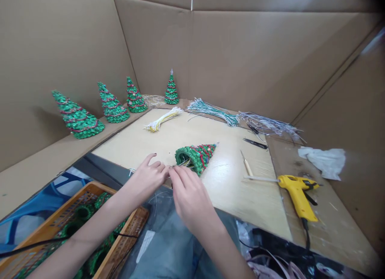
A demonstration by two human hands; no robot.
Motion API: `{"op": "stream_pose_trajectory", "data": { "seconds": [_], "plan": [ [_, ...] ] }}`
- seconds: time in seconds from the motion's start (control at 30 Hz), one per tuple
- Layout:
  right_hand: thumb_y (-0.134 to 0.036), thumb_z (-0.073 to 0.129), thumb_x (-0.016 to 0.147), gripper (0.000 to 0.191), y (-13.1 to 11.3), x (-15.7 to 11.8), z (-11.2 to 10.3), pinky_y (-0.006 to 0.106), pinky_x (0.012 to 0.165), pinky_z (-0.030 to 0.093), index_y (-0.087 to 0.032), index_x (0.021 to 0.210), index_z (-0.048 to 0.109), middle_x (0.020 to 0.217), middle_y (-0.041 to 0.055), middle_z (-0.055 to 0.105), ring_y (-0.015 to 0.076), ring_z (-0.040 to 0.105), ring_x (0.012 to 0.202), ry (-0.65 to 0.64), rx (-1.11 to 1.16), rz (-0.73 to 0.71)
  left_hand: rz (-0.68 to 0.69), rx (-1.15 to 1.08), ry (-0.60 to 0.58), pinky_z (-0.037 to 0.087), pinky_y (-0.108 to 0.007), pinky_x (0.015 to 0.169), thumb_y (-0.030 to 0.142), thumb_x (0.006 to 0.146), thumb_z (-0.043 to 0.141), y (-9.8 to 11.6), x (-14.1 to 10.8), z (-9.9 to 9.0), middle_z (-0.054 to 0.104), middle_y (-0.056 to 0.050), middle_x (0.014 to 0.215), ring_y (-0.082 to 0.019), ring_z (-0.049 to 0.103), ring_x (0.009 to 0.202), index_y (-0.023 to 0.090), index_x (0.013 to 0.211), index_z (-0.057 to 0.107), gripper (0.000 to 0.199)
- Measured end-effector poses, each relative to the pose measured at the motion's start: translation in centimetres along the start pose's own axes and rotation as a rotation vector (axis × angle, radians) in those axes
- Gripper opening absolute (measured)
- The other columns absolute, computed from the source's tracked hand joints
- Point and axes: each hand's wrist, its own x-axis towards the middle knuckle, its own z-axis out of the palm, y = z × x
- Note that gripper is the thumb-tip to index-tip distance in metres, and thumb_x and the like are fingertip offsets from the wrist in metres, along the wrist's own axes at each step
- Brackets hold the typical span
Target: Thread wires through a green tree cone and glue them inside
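A small green Christmas tree ornament (197,156) with red garland lies on its side on the board, its hollow base facing my hands. Thin wires (188,163) stick out of that opening. My left hand (152,174) and my right hand (188,190) meet fingertip to fingertip just in front of the base. Both hands pinch at the wire ends, though the exact grip is partly hidden by the fingers. The left index finger or thumb is raised away from the pinch.
Several trees (112,104) stand along the left and back. Wire bundles, yellow-white (164,120), teal (213,111) and pale purple (269,124), lie behind. To the right are tweezers (255,143), an awl (247,166), a yellow glue gun (299,194) and tissue (325,161). An orange basket (136,222) holds more trees.
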Motion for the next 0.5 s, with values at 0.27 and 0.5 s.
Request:
{"op": "stream_pose_trajectory", "data": {
  "seconds": [0.27,0.5],
  "plan": [
    [-0.008,0.054,0.091,0.056,0.1,1.3,1.7,0.040,0.102,0.048,-0.001,0.145,0.043,0.112,0.0144,0.069,0.0267,0.062,0.101,-0.309,-0.138,-0.003,-0.001,0.027,-0.010,0.040,-0.051,0.109,0.001,0.085,0.052,1.1,-0.6,-1.8,0.073,-0.008,0.072,-0.024,0.069,0.076,0.016,0.079,0.073,0.026],
    [-0.012,0.047,0.097,0.022,0.0,1.2,1.2,0.042,0.099,0.048,-0.012,0.114,0.062,0.099,0.0092,0.067,0.0265,0.060,0.097,-0.413,-0.192,-0.023,-0.145,-0.127,0.210,0.018,-0.055,0.122,0.035,0.102,0.039,4.8,-4.5,-8.3,0.071,-0.015,0.121,-0.032,0.060,0.122,0.013,0.112,0.072,0.041]
  ]
}}
